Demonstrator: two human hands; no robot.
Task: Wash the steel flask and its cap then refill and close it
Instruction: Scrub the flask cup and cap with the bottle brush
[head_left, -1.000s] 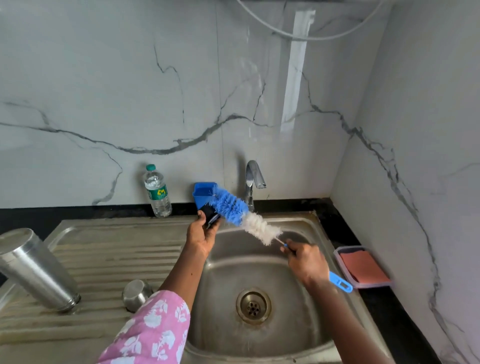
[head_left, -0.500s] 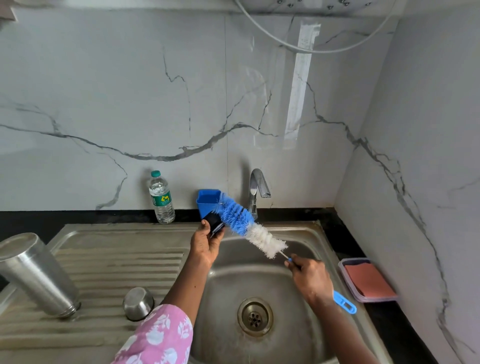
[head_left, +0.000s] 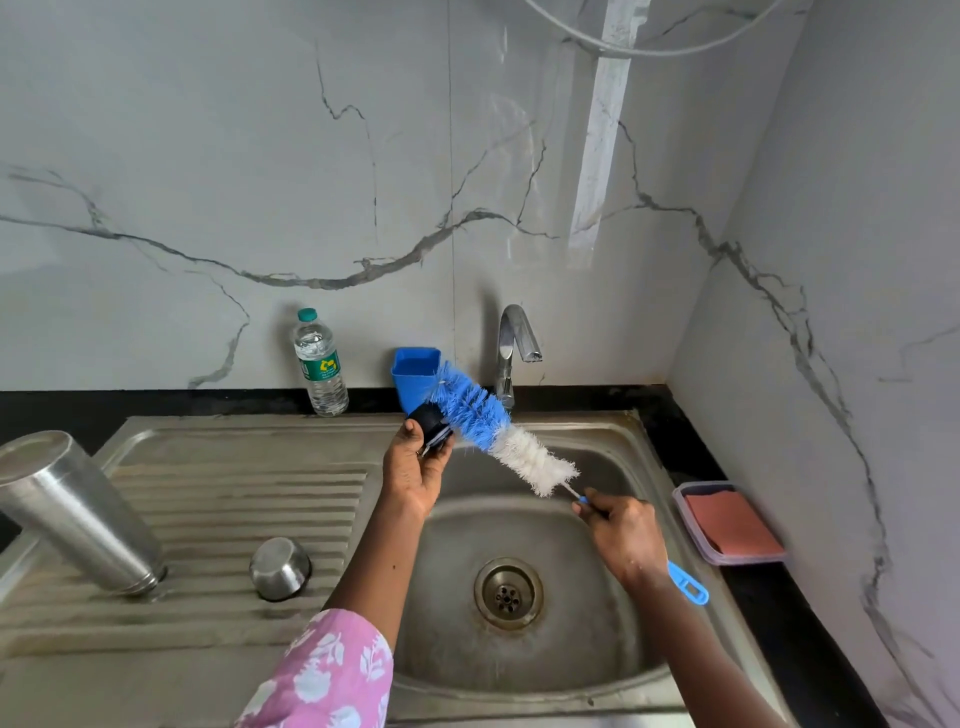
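The small black cap (head_left: 432, 425), round and dark with a paler rim toward the palm, sits pinched in the left hand's (head_left: 415, 475) fingertips over the sink (head_left: 571, 649) at about 11 o'clock from the drain (head_left: 508, 594), probably so drips fall into the basin. The right hand (head_left: 626, 538) is closed around the bottle brush (head_left: 498, 431) handle, its blue bristles against the cap for scrubbing. The steel flask (head_left: 72, 512) stands upended at 9 o'clock on the draining board (head_left: 234, 499), likely to drain.
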